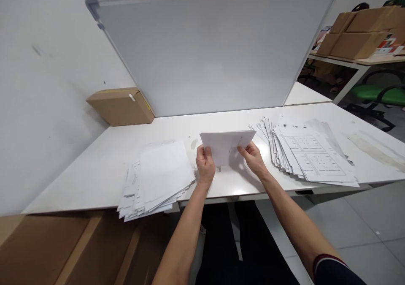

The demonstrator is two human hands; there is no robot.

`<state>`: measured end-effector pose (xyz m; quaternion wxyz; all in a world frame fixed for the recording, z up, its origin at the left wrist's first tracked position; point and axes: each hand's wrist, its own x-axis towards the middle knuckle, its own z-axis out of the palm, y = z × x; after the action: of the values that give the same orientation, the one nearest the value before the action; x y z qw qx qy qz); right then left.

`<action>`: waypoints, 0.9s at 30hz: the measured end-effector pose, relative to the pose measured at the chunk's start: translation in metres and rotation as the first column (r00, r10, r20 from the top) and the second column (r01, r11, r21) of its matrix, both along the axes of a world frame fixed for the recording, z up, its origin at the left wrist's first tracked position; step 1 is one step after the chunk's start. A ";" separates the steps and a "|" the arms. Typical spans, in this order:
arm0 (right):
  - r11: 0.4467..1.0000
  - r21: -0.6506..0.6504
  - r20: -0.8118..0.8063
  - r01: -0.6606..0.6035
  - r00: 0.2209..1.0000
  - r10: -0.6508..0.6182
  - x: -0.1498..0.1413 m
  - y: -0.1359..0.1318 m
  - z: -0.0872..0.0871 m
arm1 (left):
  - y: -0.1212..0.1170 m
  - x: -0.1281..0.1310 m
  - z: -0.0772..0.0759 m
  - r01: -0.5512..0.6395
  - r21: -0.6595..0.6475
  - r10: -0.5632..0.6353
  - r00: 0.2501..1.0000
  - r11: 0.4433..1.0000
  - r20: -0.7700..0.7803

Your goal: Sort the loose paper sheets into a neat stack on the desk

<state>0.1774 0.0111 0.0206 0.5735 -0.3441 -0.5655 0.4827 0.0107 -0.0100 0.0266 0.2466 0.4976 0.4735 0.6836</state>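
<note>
Between my two hands, above the white table, I hold a folded sheet of paper (223,145), its straight top edge facing away from me. My left hand (205,163) grips its left side, thumb on the near face. On the right side, my right hand (252,157) pinches it between thumb and fingers. Left of my hands lies an uneven stack of paper (166,171) with a blank sheet on top, its near corner reaching over the table's front edge. To the right, a fanned pile of printed sheets (316,150) shows boxed tables on its top page.
A large whiteboard (205,52) stands along the back of the table (95,175). Beside it at the left sits a cardboard box (122,107). Open cardboard boxes (41,242) are below the table at the left. More boxes (357,42) and a green chair (379,94) are far right.
</note>
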 end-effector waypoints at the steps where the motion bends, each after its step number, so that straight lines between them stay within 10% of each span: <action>1: 1.000 -0.004 0.006 0.007 1.000 -0.007 0.000 0.000 -0.002 | 0.000 0.000 0.000 -0.013 0.006 0.013 1.000 1.000 0.006; 5: 0.999 -0.031 0.121 0.030 0.992 -0.026 0.003 0.000 -0.005 | 0.002 0.001 0.000 -0.031 0.017 0.031 0.999 0.999 0.027; 9: 0.992 0.077 0.429 0.103 0.895 -0.126 0.018 -0.005 0.031 | 0.005 -0.002 -0.004 0.065 0.042 -0.071 0.985 0.997 0.155; 13: 0.977 0.210 0.798 0.036 0.571 -0.193 0.036 -0.016 0.100 | 0.012 -0.013 -0.006 0.113 0.073 -0.131 0.930 0.991 0.344; 17: 0.980 0.180 0.968 -0.083 0.190 -0.162 0.037 -0.026 0.145 | 0.013 -0.024 -0.011 0.076 0.087 -0.091 0.977 0.993 0.191; 22: 0.969 0.103 0.990 -0.226 -0.067 -0.121 0.024 -0.026 0.139 | 0.007 -0.022 -0.024 0.199 -0.026 -0.199 0.980 0.980 0.005; 27: 0.969 0.075 0.982 -0.237 -0.149 -0.112 0.020 -0.023 0.127 | 0.009 -0.014 -0.032 0.298 -0.132 -0.288 0.953 0.945 0.090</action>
<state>0.1973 -0.0118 0.1476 -0.0433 -0.4923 -0.8692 0.0123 -0.0034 -0.0009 -0.0054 0.3969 0.5195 0.4334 0.6203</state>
